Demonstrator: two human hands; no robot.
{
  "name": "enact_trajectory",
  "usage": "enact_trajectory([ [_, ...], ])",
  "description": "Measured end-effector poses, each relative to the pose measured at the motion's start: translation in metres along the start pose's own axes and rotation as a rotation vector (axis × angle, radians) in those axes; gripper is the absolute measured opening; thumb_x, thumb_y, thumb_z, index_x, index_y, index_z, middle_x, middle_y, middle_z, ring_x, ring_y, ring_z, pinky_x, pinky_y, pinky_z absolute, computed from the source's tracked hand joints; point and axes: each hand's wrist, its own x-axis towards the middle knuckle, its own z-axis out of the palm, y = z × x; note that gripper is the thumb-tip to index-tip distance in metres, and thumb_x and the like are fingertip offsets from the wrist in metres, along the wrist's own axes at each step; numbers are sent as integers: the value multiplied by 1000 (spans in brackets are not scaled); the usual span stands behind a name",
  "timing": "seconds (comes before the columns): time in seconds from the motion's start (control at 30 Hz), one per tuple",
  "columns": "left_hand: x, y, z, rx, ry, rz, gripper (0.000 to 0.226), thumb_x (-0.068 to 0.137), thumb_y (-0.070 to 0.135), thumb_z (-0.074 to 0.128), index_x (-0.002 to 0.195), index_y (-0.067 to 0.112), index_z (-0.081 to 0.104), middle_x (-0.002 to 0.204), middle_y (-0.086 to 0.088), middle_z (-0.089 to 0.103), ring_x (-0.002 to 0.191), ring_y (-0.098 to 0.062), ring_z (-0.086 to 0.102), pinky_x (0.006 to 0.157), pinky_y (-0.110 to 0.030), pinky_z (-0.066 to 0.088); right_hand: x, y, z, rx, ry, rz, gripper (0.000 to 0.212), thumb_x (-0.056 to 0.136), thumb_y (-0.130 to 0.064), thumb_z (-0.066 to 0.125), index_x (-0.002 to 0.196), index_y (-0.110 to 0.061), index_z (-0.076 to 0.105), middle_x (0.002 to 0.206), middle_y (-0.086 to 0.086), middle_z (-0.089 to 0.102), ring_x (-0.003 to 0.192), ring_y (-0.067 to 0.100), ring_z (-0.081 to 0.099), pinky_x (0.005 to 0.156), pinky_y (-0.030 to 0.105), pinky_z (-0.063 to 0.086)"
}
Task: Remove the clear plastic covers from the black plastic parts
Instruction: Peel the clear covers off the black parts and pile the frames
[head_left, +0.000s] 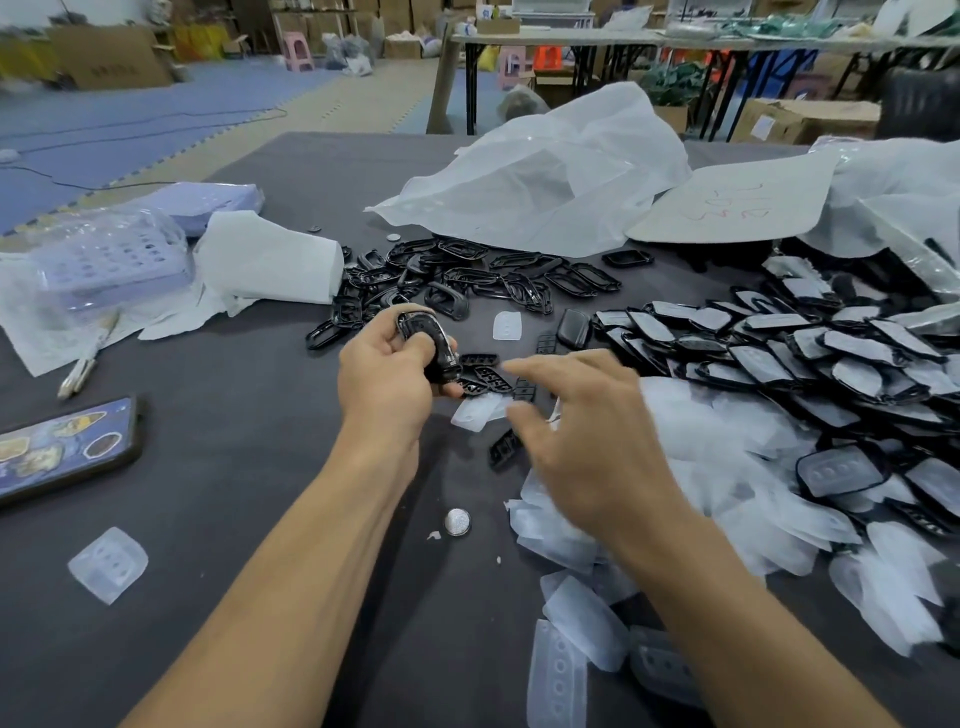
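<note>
Left hand (387, 364): I am watching it gripping one black part (434, 340) at the frame's centre, fingers curled round it.
Right hand (587, 441): hovering just right of centre, fingers spread, holding nothing, blurred.
Clear covers (727, 467): lying heaped at lower right on the desk (234, 467).
Covered parts (831, 353): lying piled at right.

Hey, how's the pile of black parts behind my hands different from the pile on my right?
The far pile is bare, open black frames with nothing over them; the right pile is parts with whitish clear covers on most faces. The far pile is smaller and jumbled; the right pile is bigger, with parts overlapping in rows. Both are black plastic lying on the dark table.
</note>
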Motion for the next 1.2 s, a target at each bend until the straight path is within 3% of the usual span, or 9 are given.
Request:
enact_trajectory([
  [0.17,4,4,-5,-28,11,-5,35,97,-13,47,88,14,68,62,-2,70,51,-14,63,41,-25,48,-6,-19,29,-233,-225,-133,38,88,-36,65,124,-25,70,116,-8,70,116,22,51,103,32,26],
  [0.3,5,4,-4,-30,5,-28,35,97,-12,47,87,14,68,63,-3,68,51,-12,62,40,-24,47,-7,-18,28,-187,-131,-56,18,72,-12,83,83,-27,81,72,-9,60,88,23,61,87,28,42],
  [0.4,3,2,-1,-4,-5,-42,34,98,-9,49,91,17,69,73,-9,70,56,-17,61,43,-23,49,-4,-15,27,-230,-207,-53,19,79,-12,78,86,-28,81,80,-3,75,87,21,64,94,29,37],
  [0.53,5,2,-2,-4,9,-54,30,99,-6,50,95,16,70,80,-13,70,59,-20,61,48,-25,51,-3,-18,20,-122,-167,12,18,80,-29,82,98,-29,80,88,-3,72,100,21,60,102,32,35],
  [0.73,2,-1,1,17,6,-57,31,97,-7,50,96,15,71,83,-15,69,60,-17,63,48,-25,53,-4,-21,21,-207,-150,-58,15,82,-12,75,76,-25,73,67,-5,62,76,19,53,88,26,34],
  [0.8,1,-2,2,31,-2,-59,29,97,-7,50,97,13,71,83,-14,68,57,-15,63,49,-26,55,-5,-18,17,11,-49,67,15,89,-15,72,78,-25,71,68,-6,64,73,16,56,78,25,39],
  [0.97,-7,-5,9,74,-55,-56,29,97,-5,53,97,16,73,80,-9,70,61,-17,65,51,-27,57,5,-4,-6,941,128,516,20,95,2,60,96,-17,66,65,1,69,53,17,64,55,29,55],
  [1.07,-12,-8,14,119,-103,-24,30,97,-6,53,97,16,74,66,5,71,59,-11,66,49,-26,56,11,1,-17,1169,112,652,27,93,10,58,99,-13,69,66,4,69,55,18,70,52,24,56],
  [1.2,-18,-10,16,141,-145,-34,31,95,-6,56,96,19,75,71,2,76,63,-12,72,52,-28,59,12,5,-23,1176,96,722,25,85,11,68,81,-13,71,68,8,68,56,16,68,51,20,52],
])
